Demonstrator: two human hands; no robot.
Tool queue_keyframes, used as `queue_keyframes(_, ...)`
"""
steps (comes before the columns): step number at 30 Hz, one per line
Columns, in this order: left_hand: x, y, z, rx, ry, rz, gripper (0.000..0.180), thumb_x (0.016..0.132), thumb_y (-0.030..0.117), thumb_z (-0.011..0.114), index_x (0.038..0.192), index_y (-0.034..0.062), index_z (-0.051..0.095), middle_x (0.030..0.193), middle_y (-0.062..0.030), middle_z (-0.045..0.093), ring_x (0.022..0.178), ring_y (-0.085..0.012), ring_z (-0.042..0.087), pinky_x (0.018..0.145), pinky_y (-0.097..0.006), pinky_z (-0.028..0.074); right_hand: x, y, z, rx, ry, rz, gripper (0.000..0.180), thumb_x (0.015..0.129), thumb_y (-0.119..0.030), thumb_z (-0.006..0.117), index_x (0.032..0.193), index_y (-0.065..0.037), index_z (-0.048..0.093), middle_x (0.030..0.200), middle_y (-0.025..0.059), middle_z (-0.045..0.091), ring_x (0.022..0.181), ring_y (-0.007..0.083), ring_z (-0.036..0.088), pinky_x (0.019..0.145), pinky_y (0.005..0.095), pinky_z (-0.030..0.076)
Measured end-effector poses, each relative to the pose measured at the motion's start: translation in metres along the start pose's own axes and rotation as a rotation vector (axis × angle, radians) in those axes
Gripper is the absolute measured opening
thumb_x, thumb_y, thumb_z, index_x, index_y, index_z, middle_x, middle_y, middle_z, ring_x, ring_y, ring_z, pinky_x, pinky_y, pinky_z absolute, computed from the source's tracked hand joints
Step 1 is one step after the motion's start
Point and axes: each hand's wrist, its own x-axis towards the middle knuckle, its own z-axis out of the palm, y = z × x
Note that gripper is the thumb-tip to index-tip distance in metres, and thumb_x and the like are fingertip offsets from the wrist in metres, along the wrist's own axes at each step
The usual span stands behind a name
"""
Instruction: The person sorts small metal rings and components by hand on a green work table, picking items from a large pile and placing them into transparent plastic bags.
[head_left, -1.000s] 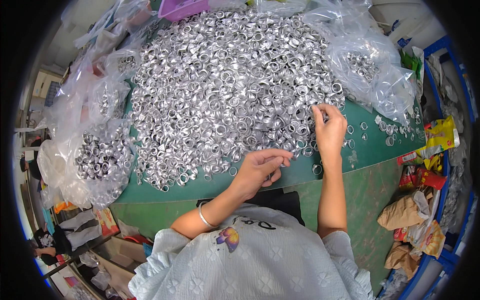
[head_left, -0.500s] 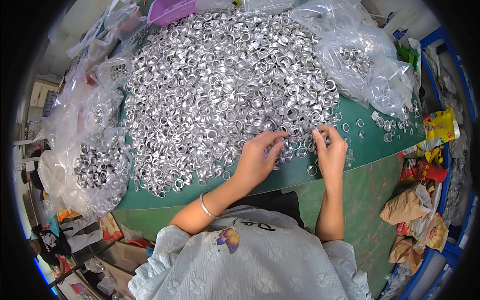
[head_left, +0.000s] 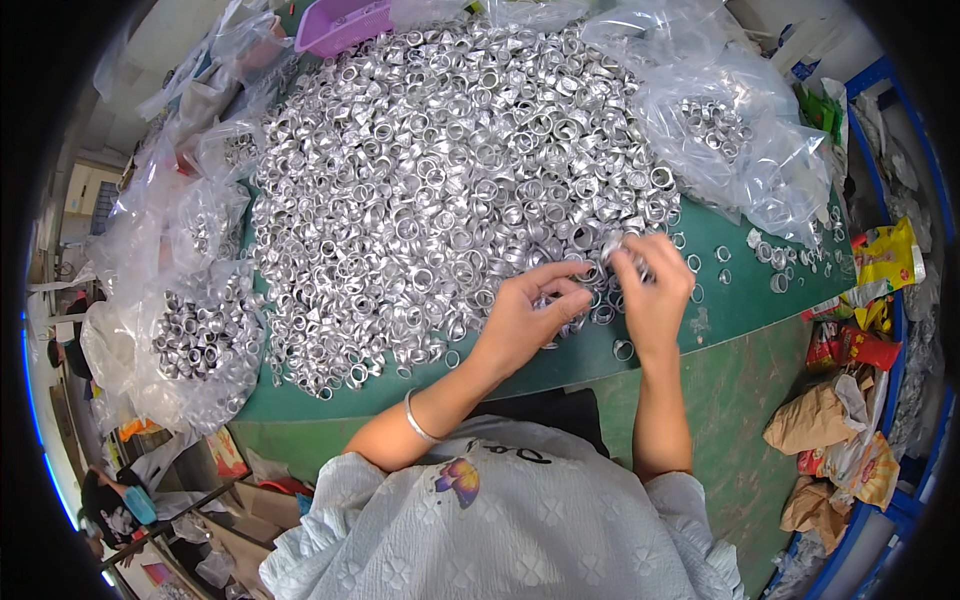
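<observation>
Shiny silvery rings (head_left: 450, 180) lie heaped on a green surface (head_left: 745, 300). At the heap's near edge some sit between the left hand (head_left: 518, 318), thumb and forefinger parted, and the right hand (head_left: 656, 298), fingers bent; whether either grips any is unclear.

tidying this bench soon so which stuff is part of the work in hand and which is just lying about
Seemingly in the work:
left hand and right hand, at the pile's near edge
pile of silvery rings
green table
probably the clear bag of rings at left

Likely just lying about:
yellow packet
red packet
brown paper bag
</observation>
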Motion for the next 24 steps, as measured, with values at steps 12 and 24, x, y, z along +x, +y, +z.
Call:
queue_keyframes(12, -0.013, -0.002, -0.002, 0.059, -0.085, 0.107, 0.030, 0.073, 0.004, 0.070, 0.102, 0.0022, 0.063, 0.082, 0.0017, 0.058, 0.069, -0.0045, 0.047, 0.063, -0.019, 0.041, -0.042, -0.015, -0.007, 0.175, -0.038, -0.107, 0.022, 0.063, 0.009, 0.067, 0.084, 0.002, 0.066, 0.070, 0.0079, 0.058, 0.056, 0.0148, 0.055, 0.049, 0.0239, 0.043)
queue_keyframes(24, -0.023, -0.011, -0.001, -0.370, -0.216, -0.070, 0.016, 0.086, 0.009, 0.055, 0.100, 0.0034, 0.051, 0.072, -0.0037, 0.054, 0.046, -0.0044, 0.041, 0.039, -0.017, 0.027, -0.064, -0.014, -0.008, 1.063, -0.180, 0.808, 0.018, 0.090, -0.016, 0.052, 0.091, 0.002, 0.056, 0.059, 0.0008, 0.046, 0.040, 0.0036, 0.034, 0.036, 0.0179, 0.022)
